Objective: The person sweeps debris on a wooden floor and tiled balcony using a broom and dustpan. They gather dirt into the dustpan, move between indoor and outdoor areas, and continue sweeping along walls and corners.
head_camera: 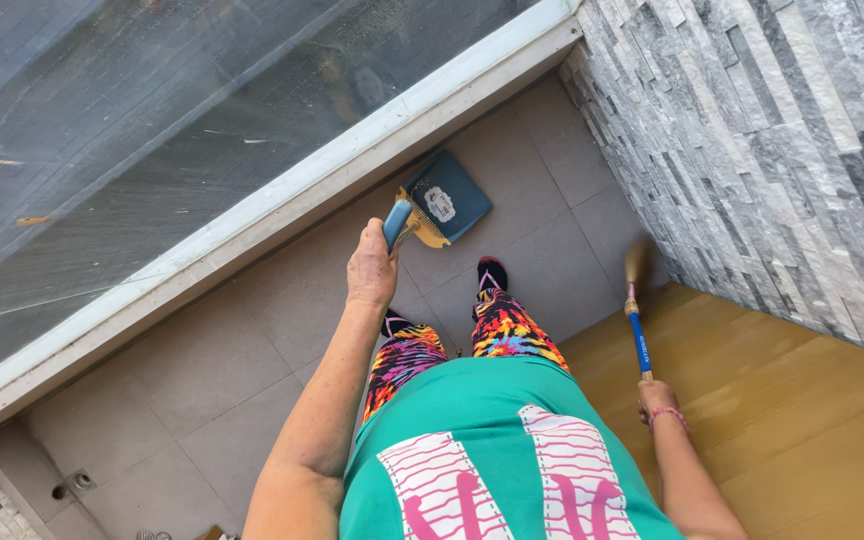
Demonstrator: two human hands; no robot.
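A: Right hand [658,398], lower right of frame, wrapped round blue broom handle [639,340]; bristles blurred near stone wall [772,140].

B: Left hand [372,268], centre, clamped on dustpan [444,203] up top. Better tilted flat to tiles [202,390], probably.

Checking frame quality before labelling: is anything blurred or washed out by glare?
Head view: the broom head is motion-blurred; the left hand, dustpan and stone wall are sharp; the glass pane shows hazy reflections; daylight is even, no harsh shadows.
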